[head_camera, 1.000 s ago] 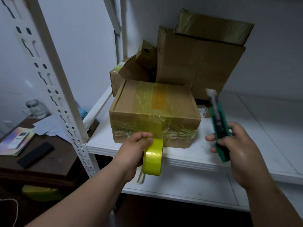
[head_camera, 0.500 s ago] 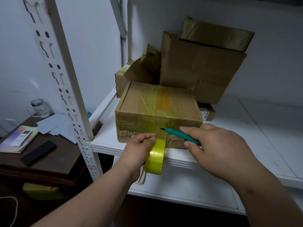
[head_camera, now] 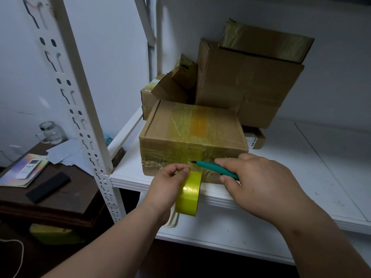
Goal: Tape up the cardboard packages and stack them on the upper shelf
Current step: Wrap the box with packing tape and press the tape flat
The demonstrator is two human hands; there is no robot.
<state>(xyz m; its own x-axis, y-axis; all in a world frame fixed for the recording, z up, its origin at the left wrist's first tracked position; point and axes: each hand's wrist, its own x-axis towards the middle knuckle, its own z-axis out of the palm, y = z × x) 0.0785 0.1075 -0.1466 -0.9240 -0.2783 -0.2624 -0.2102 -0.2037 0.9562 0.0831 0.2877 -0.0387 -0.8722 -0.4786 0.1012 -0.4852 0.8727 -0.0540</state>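
Flat brown cardboard box (head_camera: pixel 192 135) wrapped in wrinkled yellow tape sitting at white shelf (head_camera: pixel 301 157) front edge | left hand (head_camera: pixel 166 185) gripping yellow tape roll (head_camera: pixel 189 194) | right hand (head_camera: pixel 259 183) pinching green cutter (head_camera: pixel 212 168), tip touching box's front face.

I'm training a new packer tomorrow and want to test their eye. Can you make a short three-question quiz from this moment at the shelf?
1. True or false: the left hand holds the yellow tape roll below the shelf edge.
2. The green cutter in the right hand points its tip at: A) the glass jar, B) the tape strip between roll and front box, C) the big rear box.
3. Fill in: the front box's top already carries a band of ____ tape.

Key: 1 true; 2 B; 3 yellow.
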